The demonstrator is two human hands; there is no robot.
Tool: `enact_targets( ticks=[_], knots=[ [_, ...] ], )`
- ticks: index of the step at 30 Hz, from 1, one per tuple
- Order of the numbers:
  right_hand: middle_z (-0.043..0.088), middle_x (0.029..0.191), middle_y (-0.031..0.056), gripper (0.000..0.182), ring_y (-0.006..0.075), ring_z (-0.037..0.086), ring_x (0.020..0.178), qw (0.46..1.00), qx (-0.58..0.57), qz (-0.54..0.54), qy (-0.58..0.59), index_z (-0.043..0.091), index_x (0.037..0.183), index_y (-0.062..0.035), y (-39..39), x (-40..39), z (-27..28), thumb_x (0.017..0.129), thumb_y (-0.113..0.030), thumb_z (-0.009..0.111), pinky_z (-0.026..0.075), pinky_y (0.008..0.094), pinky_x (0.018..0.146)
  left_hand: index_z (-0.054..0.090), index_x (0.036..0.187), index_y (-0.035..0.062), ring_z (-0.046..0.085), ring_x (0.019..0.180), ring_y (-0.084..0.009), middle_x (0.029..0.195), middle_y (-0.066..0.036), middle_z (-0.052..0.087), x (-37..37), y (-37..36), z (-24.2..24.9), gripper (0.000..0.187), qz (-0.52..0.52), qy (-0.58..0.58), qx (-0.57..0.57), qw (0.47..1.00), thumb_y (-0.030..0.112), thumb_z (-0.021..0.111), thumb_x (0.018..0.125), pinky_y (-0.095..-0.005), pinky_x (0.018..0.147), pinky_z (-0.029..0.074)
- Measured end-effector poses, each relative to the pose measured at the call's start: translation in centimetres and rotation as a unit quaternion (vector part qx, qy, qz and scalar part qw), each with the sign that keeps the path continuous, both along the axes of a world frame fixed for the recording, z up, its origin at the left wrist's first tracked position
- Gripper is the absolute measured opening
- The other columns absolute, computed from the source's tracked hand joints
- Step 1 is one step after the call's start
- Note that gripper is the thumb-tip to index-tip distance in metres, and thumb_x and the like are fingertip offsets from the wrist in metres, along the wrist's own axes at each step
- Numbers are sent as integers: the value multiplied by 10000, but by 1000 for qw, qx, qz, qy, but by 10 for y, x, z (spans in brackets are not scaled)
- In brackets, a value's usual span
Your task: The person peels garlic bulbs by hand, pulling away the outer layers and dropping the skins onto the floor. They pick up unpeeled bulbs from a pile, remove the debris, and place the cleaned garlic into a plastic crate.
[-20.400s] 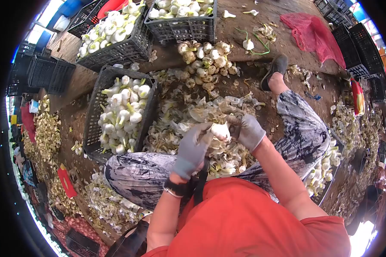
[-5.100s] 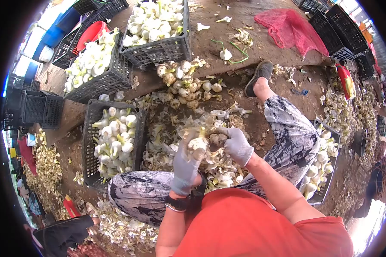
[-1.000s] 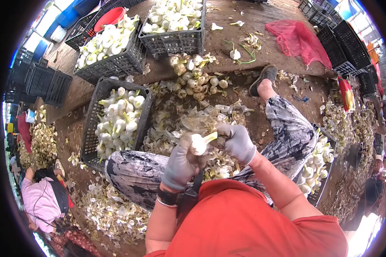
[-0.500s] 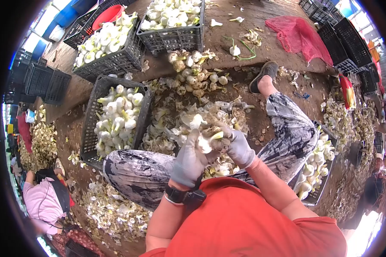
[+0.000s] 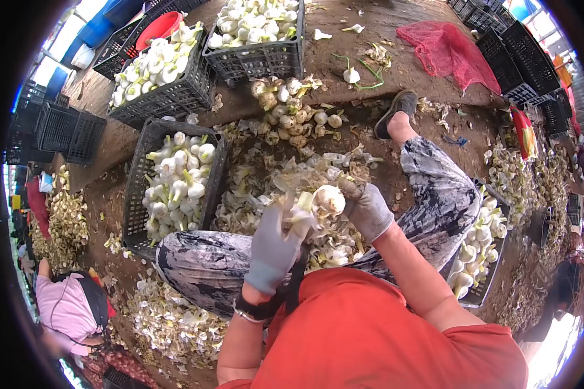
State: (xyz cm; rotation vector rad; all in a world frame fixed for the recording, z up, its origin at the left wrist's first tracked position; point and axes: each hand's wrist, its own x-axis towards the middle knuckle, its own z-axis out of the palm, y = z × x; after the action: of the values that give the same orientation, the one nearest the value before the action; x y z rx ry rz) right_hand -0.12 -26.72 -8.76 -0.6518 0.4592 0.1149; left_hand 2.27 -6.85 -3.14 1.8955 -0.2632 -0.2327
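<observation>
Left hand and right hand grip a garlic bulb near crates of garlic.

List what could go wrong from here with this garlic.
The garlic bulb between the left hand and right hand might slip and drop among the loose peelings. The bulbs heaped above the rim of the far-left crate could roll off if bumped. The left knee, close to the nearer crate, might nudge it.
</observation>
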Motion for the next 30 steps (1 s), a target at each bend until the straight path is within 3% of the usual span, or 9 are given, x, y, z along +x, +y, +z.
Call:
enact_targets(
  ticks=[7,8,11,12,15,18,20,25,30],
  knots=[
    [650,1063,102,246,152,652,900,995,-7,5,100,582,1179,69,3,1,-4,950,10,517,558,285,799,619,930,8,607,745,-260,828,-116,619,-1,-17,3,77,-194,-178,6,965,70,631,887,-304,697,492],
    [651,1067,111,236,168,654,906,978,-209,15,13,581,1165,65,9,-2,-2,973,-52,511,559,300,785,612,878,12,574,705,-329,787,-147,592,-8,-23,4,129,-203,-190,-52,959,138,635,893,-340,643,477],
    [664,1029,110,218,179,658,892,993,-47,-91,67,603,1126,42,8,8,9,981,-94,513,554,317,766,604,852,25,569,688,-344,743,-142,571,-11,-4,-5,236,-283,-38,58,957,254,634,904,-369,622,467],
    [686,876,66,195,155,657,689,988,-105,-94,63,647,1036,19,5,6,5,929,-139,611,517,264,574,603,842,27,568,727,-359,771,-144,565,-12,4,-14,331,-226,3,75,971,351,623,904,-387,658,470],
    [669,807,30,183,88,597,624,972,-199,-93,78,659,991,6,-2,5,-1,908,-157,659,459,225,535,601,859,11,559,768,-373,840,-157,576,3,12,-31,371,-87,-149,213,962,379,626,901,-397,702,470],
    [641,754,15,158,67,548,598,931,-352,-74,68,660,917,-13,13,8,9,895,-167,685,434,222,526,591,882,-5,581,787,-296,904,-169,596,3,0,-26,373,-64,-53,162,983,364,645,890,-389,709,460],
    [638,748,15,155,69,549,600,942,-321,-81,55,658,907,-15,31,9,21,896,-167,686,434,219,529,576,846,-9,529,673,-180,748,-131,570,7,-14,-17,380,-87,146,63,984,360,658,887,-352,640,436],
    [662,1024,135,312,268,660,902,986,14,-118,119,571,1151,19,12,17,10,975,-237,553,541,348,812,596,866,7,515,632,-197,687,-115,553,3,-12,-27,300,-19,65,59,996,302,638,900,-352,614,436],
    [667,1015,102,221,216,665,898,980,33,-95,169,579,1150,-5,21,43,-13,966,-123,546,562,299,750,656,1102,67,654,871,-342,895,-184,651,10,11,-75,259,-20,-43,195,980,154,606,863,-410,765,511]
  ],
)
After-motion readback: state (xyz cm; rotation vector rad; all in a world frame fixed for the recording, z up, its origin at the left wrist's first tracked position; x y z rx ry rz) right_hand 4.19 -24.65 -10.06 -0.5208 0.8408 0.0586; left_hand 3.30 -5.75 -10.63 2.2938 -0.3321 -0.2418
